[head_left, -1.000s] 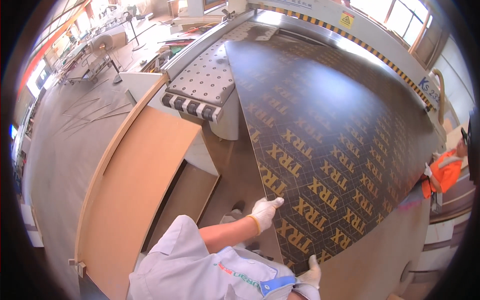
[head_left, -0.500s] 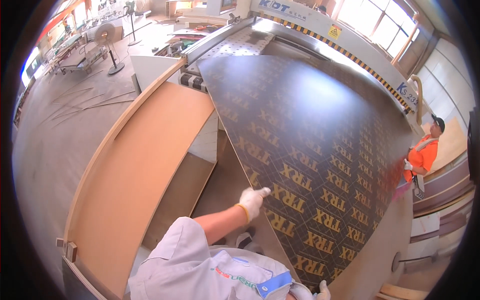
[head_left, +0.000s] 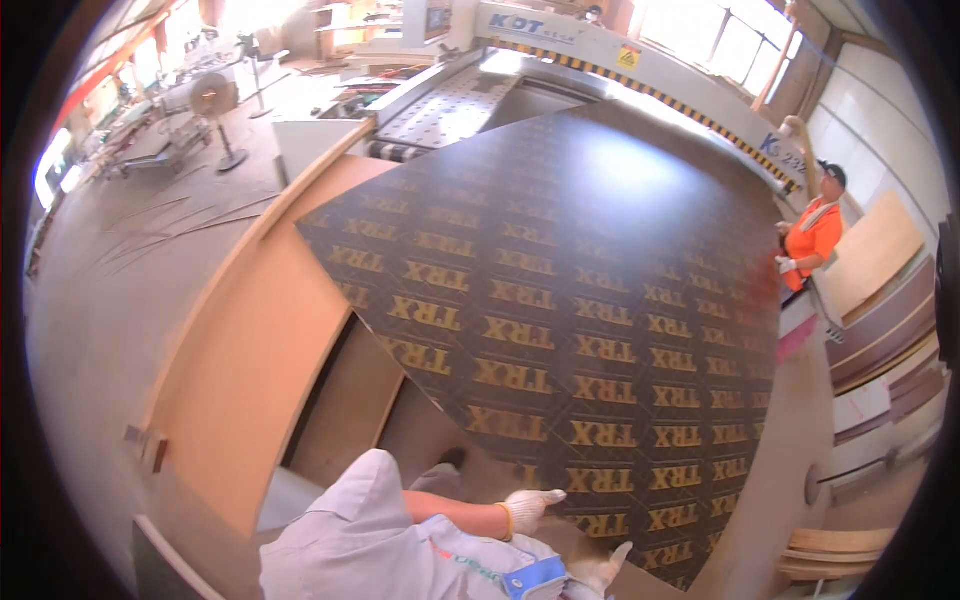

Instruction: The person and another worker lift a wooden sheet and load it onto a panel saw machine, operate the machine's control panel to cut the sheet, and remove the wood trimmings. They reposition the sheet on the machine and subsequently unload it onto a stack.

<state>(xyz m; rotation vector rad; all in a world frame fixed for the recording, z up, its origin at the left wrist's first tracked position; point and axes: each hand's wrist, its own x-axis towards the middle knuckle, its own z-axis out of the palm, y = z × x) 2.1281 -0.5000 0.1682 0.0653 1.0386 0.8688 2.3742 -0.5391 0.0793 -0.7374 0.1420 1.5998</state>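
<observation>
A large dark brown film-faced plywood sheet with rows of yellow lettering fills the middle of the view, its near corner toward me. My left hand, in a white glove, grips the sheet's near left edge. My right hand, also gloved, shows only partly at the bottom and touches the sheet's near edge; its grip is hard to make out. My grey sleeve comes in from the lower edge.
A plain tan board lies left of the dark sheet. Behind stands a large panel machine with a perforated table. A person in an orange vest stands at the right beside stacked boards. A fan stands far left.
The dark sheet has swung leftward and toward me, now covering much of the machine table and tan board. My left hand has slid along its edge to the near corner.
</observation>
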